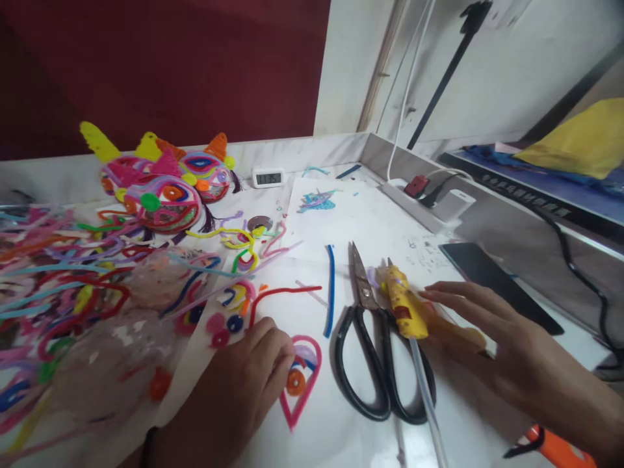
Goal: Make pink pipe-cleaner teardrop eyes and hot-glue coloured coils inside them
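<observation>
The white tabletop (pixel 468 416) carries everything. At its back left stand decorated masks (pixel 168 201), whose coloured surfaces look finished; nearer, a clear plastic shell (pixel 112 370) looks mostly uncovered, so by my judgement the work is partway.

The right hand (pixel 502 331) is held with its fingers extended and slightly parted over the glue gun's handle; whether they touch it I cannot tell. The left hand (pixel 263 364) has curled fingers, close together, at the left edge of the eye shape; anything pinched there is hidden.

Black-handled scissors (pixel 365 305) lie with their blades pointing away from the person. Just right of them, the yellow glue gun (pixel 404 305) points its nozzle away too.

The eye shape (pixel 312 393) rests on the white sheet (pixel 292 312), long axis running near to far, pointed end toward the person. Its pink outline and orange disc (pixel 296 382) are in place; gaps inside look unfilled. A bent red strip (pixel 277 290) lies just beyond.
</observation>
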A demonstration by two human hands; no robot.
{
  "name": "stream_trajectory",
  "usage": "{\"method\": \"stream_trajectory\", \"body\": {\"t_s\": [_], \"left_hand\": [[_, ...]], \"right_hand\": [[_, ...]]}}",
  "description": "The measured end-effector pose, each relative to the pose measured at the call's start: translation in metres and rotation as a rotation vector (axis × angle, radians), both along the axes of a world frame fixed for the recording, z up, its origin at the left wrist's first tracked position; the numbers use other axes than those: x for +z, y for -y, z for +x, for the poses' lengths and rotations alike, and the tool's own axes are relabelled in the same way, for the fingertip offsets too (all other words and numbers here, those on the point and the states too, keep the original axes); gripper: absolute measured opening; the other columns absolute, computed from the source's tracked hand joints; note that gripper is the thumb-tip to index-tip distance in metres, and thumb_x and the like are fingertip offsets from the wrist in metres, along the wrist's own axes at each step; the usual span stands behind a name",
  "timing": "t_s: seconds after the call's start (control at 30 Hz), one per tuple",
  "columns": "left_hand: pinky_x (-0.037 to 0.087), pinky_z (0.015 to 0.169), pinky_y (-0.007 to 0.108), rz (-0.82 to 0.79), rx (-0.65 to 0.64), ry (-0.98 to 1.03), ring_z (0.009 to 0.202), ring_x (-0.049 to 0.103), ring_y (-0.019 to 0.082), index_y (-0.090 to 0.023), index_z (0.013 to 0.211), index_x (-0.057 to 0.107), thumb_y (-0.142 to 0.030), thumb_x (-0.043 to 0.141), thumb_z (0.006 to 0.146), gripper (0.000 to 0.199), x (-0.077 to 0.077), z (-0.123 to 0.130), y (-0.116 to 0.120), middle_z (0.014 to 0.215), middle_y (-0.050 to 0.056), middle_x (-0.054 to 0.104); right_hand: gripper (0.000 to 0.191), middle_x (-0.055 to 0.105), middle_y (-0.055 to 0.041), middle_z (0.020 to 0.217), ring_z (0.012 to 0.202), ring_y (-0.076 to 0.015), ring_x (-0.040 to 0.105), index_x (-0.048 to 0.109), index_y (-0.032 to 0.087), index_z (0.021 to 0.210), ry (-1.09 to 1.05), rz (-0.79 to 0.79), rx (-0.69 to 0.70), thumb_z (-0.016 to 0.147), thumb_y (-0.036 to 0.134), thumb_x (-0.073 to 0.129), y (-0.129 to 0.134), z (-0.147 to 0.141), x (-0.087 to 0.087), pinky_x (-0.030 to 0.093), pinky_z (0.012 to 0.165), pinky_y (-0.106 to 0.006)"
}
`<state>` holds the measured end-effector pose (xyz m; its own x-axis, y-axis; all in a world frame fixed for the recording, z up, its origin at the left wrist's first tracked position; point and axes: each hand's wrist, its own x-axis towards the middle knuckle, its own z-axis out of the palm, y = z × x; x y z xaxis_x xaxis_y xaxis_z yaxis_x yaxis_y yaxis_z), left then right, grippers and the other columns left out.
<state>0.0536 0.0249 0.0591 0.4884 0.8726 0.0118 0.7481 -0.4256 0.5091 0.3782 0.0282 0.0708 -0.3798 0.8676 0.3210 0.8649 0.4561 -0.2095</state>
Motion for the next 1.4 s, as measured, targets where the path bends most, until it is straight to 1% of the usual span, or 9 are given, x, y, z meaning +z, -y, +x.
{"method": "stream_trajectory", "body": {"t_s": [0.1, 0.2, 0.37, 0.53, 0.73, 0.83, 0.97, 1.17, 1.4], "left_hand": [[0.046, 0.063, 0.027, -0.013, -0.044, -0.081, 0.073, 0.056, 0.017, -0.02, 0.077, 0.05, -0.011, 0.033, 0.091, 0.024, 0.002, 0.002, -0.001, 0.081, 0.001, 0.056], [0.047, 0.064, 0.023, 0.022, -0.068, -0.13, 0.074, 0.056, 0.015, -0.021, 0.079, 0.052, -0.008, 0.035, 0.09, 0.024, 0.003, 0.004, -0.001, 0.081, 0.001, 0.057], [0.046, 0.063, 0.02, 0.069, -0.082, -0.178, 0.074, 0.056, 0.014, -0.021, 0.079, 0.054, -0.005, 0.038, 0.088, 0.024, 0.002, 0.005, 0.002, 0.081, 0.0, 0.057], [0.046, 0.061, 0.02, 0.099, -0.074, -0.209, 0.072, 0.055, 0.014, -0.021, 0.078, 0.053, -0.004, 0.04, 0.087, 0.023, -0.001, 0.007, 0.003, 0.078, 0.0, 0.056], [0.045, 0.058, 0.02, 0.126, -0.07, -0.216, 0.068, 0.055, 0.014, -0.021, 0.075, 0.052, -0.003, 0.037, 0.085, 0.025, -0.005, 0.008, 0.004, 0.074, -0.001, 0.055], [0.046, 0.058, 0.022, 0.079, -0.045, -0.225, 0.065, 0.056, 0.015, -0.02, 0.074, 0.052, -0.007, 0.037, 0.086, 0.023, -0.004, 0.008, 0.003, 0.075, 0.001, 0.056], [0.048, 0.06, 0.023, 0.035, -0.028, -0.211, 0.064, 0.057, 0.014, -0.02, 0.075, 0.053, -0.009, 0.035, 0.088, 0.024, -0.004, 0.008, 0.003, 0.076, 0.002, 0.057], [0.047, 0.063, 0.023, -0.013, -0.027, -0.146, 0.071, 0.057, 0.015, -0.021, 0.078, 0.054, -0.01, 0.033, 0.089, 0.027, -0.007, 0.005, 0.002, 0.078, 0.001, 0.058], [0.041, 0.065, 0.025, -0.148, 0.022, 0.113, 0.072, 0.053, 0.014, -0.021, 0.078, 0.053, -0.017, 0.038, 0.09, 0.02, 0.0, -0.005, -0.003, 0.078, -0.001, 0.056]], "right_hand": [[0.027, 0.059, -0.0098, 0.112, 0.093, -0.0243, 0.065, 0.057, 0.024, 0.114, -0.039, 0.093, -0.009, 0.09, 0.033, 0.049, 0.015, -0.016, 0.008, 0.058, 0.073, -0.035], [0.028, 0.056, -0.0086, 0.117, 0.097, -0.0215, 0.063, 0.054, 0.024, 0.118, -0.069, 0.12, 0.027, 0.091, 0.028, 0.049, 0.03, -0.039, 0.013, 0.057, 0.077, -0.031], [0.021, 0.065, -0.0082, 0.097, 0.095, -0.021, 0.061, 0.059, 0.019, 0.103, -0.135, 0.039, 0.226, 0.094, 0.013, 0.041, 0.04, -0.078, 0.016, 0.053, 0.076, -0.032], [0.025, 0.066, -0.0057, 0.094, 0.086, -0.0202, 0.057, 0.063, 0.018, 0.108, -0.037, 0.02, 0.284, 0.096, 0.016, 0.041, 0.042, -0.099, 0.002, 0.047, 0.072, -0.035], [0.026, 0.065, -0.0025, 0.085, 0.081, -0.0199, 0.053, 0.064, 0.018, 0.105, -0.023, 0.216, 0.25, 0.097, 0.018, 0.039, 0.039, -0.122, -0.018, 0.037, 0.069, -0.035], [0.03, 0.064, -0.0028, 0.08, 0.077, -0.0195, 0.052, 0.065, 0.017, 0.098, -0.056, 0.261, 0.256, 0.098, 0.017, 0.035, 0.036, -0.128, -0.024, 0.034, 0.067, -0.036], [0.038, 0.064, -0.0025, 0.08, 0.075, -0.0196, 0.051, 0.065, 0.018, 0.088, -0.051, 0.234, 0.247, 0.098, 0.017, 0.029, 0.034, -0.13, -0.029, 0.033, 0.067, -0.036], [0.043, 0.064, -0.0017, 0.081, 0.075, -0.0193, 0.051, 0.063, 0.018, 0.081, -0.077, 0.235, 0.226, 0.099, 0.016, 0.025, 0.034, -0.131, -0.028, 0.033, 0.068, -0.036], [0.033, 0.065, -0.003, 0.09, 0.08, -0.0188, 0.052, 0.064, 0.017, 0.101, 0.063, 0.099, 0.322, 0.097, 0.014, 0.032, 0.034, -0.124, -0.019, 0.036, 0.07, -0.035]]}}
